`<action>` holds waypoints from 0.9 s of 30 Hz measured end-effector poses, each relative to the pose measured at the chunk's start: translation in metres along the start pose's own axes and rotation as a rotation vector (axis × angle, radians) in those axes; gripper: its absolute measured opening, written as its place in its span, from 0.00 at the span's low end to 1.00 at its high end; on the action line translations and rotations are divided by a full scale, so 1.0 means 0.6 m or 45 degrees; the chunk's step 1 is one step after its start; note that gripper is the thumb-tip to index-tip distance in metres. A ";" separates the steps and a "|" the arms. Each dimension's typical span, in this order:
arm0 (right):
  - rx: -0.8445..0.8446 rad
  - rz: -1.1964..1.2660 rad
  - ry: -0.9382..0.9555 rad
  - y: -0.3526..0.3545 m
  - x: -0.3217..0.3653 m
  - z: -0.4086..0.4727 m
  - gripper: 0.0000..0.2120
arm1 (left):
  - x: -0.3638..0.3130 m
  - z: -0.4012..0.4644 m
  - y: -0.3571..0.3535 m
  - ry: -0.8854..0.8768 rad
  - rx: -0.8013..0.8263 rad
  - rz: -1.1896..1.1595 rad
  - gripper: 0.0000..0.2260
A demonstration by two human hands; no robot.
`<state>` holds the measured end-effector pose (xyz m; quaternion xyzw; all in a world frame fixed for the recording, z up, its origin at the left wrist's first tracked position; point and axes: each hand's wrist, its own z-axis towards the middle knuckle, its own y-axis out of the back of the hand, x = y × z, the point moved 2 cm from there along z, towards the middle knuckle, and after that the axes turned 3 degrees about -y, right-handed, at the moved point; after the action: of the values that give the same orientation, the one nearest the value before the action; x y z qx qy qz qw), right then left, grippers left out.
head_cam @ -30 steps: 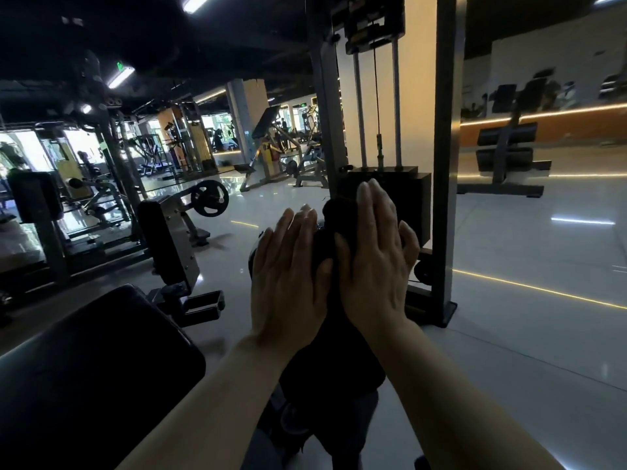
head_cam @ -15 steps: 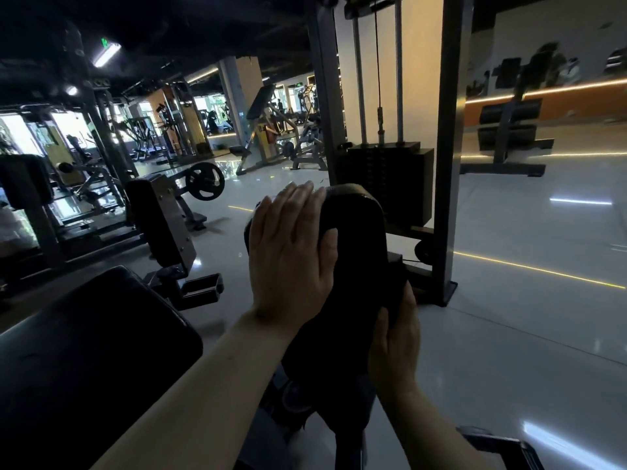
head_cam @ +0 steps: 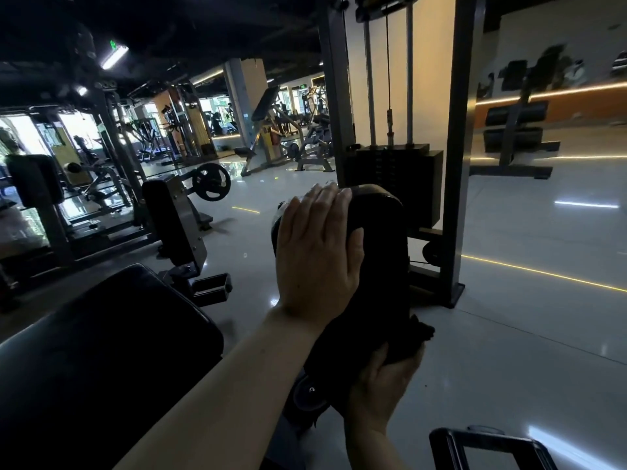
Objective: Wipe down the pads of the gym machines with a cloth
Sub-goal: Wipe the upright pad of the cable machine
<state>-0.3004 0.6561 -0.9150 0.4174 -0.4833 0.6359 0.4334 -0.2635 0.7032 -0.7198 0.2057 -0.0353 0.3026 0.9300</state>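
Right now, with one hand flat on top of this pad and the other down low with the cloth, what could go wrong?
1. The dark cloth bunches in the right hand, so it may smear rather than wipe flat.
2. The left hand covers the top of the upright pad; that patch could get skipped.
3. The low metal frame sits near the right arm, an easy knock or trip.

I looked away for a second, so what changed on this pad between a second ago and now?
The right hand slid the dark cloth from the top of the black pad down to its lower end, now gripping it bunched. The left hand stayed flat near the pad's top.
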 end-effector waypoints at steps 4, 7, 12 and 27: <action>-0.002 -0.002 -0.173 0.007 0.011 -0.026 0.35 | -0.001 0.001 0.001 0.020 0.038 0.003 0.22; -0.019 0.006 -0.273 0.025 0.012 -0.033 0.34 | -0.001 0.000 0.003 0.019 0.061 -0.001 0.22; 0.012 0.091 -0.219 0.048 0.089 -0.002 0.31 | -0.001 0.000 0.006 0.022 0.050 -0.018 0.23; 0.321 0.358 0.142 0.018 0.314 0.109 0.19 | -0.042 0.060 0.025 0.351 0.108 -0.414 0.24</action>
<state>-0.3553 0.6182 -0.7269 0.3607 -0.4288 0.7678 0.3108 -0.2903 0.6857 -0.6865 0.2044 0.1387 0.1751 0.9531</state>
